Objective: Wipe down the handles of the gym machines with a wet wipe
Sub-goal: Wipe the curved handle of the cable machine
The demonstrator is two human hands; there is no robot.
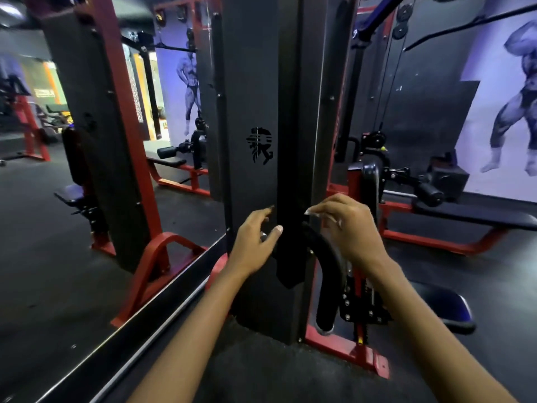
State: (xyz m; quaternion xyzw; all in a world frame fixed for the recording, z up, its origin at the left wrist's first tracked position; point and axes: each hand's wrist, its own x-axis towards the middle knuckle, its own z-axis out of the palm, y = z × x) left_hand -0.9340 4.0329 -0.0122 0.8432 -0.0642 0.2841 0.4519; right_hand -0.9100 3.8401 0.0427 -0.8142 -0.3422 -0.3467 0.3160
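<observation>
The left hand (252, 239) and the right hand (345, 225) both reach at the tall black cover (255, 97) of the gym machine; their fingers look loose and a bit curled, and I cannot see a wet wipe in either one. The curved black handle (325, 257) sits just under the right hand; with no wipe, it might only get touched and stay dirty; fingers could also bump the cover's hard edge.
</observation>
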